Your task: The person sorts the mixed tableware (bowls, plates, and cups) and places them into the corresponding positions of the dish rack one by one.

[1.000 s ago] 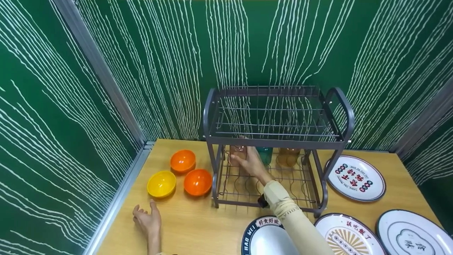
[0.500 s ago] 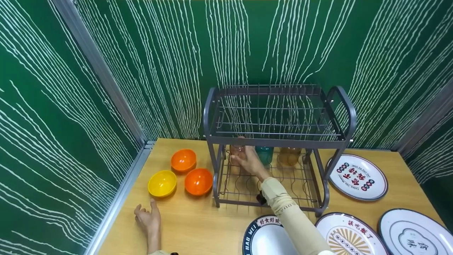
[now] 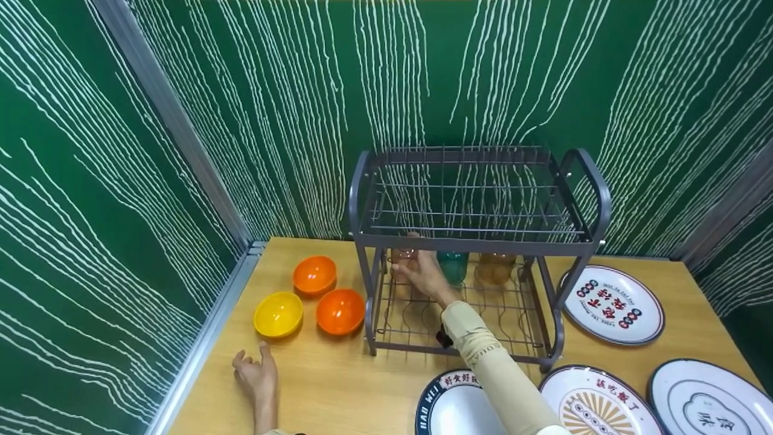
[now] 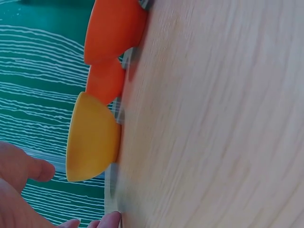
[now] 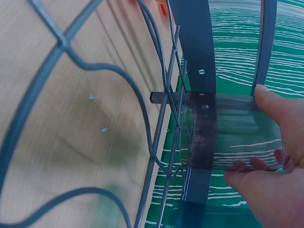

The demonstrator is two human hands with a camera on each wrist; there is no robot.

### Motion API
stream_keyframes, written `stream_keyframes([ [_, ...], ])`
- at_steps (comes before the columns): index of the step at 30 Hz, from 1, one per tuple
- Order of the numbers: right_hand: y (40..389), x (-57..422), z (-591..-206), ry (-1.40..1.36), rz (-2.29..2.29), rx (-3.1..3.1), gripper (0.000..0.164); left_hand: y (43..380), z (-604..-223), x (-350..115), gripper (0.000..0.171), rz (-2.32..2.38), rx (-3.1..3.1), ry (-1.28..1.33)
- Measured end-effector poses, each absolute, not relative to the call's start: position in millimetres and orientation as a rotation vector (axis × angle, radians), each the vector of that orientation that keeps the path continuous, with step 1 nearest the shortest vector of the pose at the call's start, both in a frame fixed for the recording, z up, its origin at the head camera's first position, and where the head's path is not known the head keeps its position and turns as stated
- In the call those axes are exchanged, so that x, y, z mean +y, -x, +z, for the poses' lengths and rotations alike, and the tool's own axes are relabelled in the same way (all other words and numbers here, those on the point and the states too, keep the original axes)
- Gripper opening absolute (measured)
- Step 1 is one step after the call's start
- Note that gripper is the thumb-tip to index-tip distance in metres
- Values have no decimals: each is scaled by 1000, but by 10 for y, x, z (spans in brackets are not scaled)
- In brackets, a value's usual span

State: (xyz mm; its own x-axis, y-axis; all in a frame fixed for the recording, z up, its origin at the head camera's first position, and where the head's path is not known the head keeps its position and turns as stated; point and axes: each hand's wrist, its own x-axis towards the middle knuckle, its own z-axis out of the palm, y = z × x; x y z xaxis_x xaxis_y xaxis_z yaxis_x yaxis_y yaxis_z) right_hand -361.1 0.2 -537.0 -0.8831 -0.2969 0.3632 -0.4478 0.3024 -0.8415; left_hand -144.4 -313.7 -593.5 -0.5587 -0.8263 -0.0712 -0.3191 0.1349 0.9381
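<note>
"Well, what has changed on the left?"

"Almost nothing. The left hand [image 3: 257,373] stays relaxed and holds nothing, near the yellow bowl [image 3: 278,315]. Two orange bowls [image 3: 340,311] stand just beside that bowl, on the bench [image 3: 326,386]."

"And further to the right?"

"There the pinkish glass [image 5: 237,130] is upright, low in the rack [image 3: 471,246], and the right hand [image 3: 429,277] still grips it. Next come the green glass [image 3: 454,269] and the amber glass [image 3: 495,269]. Since one second ago the grip has hardly moved, so I judge that the release is not yet made."
</note>
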Motion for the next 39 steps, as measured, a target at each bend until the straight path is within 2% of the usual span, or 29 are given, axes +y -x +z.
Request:
stream_keyframes([
  [19, 3624, -24, -5417, -700, 1852, -2353, 81, 1418, -5971, -3096, 66, -1432, -1980, -1113],
  [31, 3620, -20, -5412, -680, 1772, -2416, 87, 1439, -5993, -3103, 66, -1439, -1967, -1091],
  [39, 3614, -39, -5322, -634, 1663, -2500, 91, 1527, -5947, -3166, 74, -1480, -2004, -1041],
])
